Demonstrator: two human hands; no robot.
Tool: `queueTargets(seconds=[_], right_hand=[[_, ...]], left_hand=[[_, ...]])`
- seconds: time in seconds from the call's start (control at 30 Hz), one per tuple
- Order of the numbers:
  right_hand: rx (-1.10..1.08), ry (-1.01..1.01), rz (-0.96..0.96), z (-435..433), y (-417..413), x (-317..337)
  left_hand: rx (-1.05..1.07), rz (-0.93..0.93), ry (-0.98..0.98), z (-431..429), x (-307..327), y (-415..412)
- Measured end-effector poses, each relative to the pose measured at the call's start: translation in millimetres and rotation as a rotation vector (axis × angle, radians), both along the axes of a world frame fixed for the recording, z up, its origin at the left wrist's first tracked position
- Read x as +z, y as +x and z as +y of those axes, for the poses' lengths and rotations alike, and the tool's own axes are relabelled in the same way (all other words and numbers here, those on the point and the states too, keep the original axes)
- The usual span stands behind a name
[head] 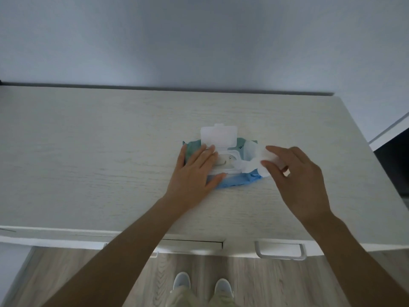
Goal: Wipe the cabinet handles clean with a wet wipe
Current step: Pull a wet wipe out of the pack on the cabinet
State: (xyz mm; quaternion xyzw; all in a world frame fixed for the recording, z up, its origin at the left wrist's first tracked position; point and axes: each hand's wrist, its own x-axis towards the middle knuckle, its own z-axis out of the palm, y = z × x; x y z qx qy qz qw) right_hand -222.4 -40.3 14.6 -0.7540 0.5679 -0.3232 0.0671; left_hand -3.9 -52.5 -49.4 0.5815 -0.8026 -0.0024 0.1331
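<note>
A green and blue pack of wet wipes (234, 181) lies on the pale wooden cabinet top (99, 156), its white flip lid (219, 135) standing open. My left hand (194, 171) presses flat on the pack's left side, fingers spread. My right hand (296, 176) pinches a white wet wipe (254, 162) that stretches from the pack's opening to the right. A white bar handle (280, 251) shows on the cabinet front at lower right. A second handle (155, 254) is mostly hidden behind my left forearm.
A plain white wall (199, 41) rises behind the cabinet. Wood-look floor (88, 280) and my two light shoes (203, 284) lie below the cabinet's front edge. A dark opening (394, 162) is at the far right.
</note>
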Motion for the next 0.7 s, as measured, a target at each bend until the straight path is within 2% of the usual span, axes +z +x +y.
queueTargets(seconds=[0.07,0.2,0.33,0.43,0.63,0.7], right_hand=[[-0.013,0.11,-0.064,3.4,-3.5,-1.1],[-0.042,0.167,-0.157,7.2,-7.9,-2.9],[-0.076,0.226,-0.194,4.7,-13.9,0.1],[-0.056,0.227,-0.197,4.8,-18.3,2.6],[-0.008,0.207,-0.169,6.8,-27.6,3.1],[0.016,0.2,-0.173,6.2,-29.7,4.3]], left_hand=[[-0.051,-0.113,0.032,-0.8,0.8,-5.6],[-0.066,-0.221,0.115,-2.7,1.8,-7.0],[-0.062,-0.198,0.091,-11.9,20.2,-9.4],[0.024,-0.193,0.043,-32.5,35.0,-16.5],[0.171,-0.152,0.157,-59.1,39.6,-28.3],[0.156,-0.119,0.066,-46.4,38.8,-29.0]])
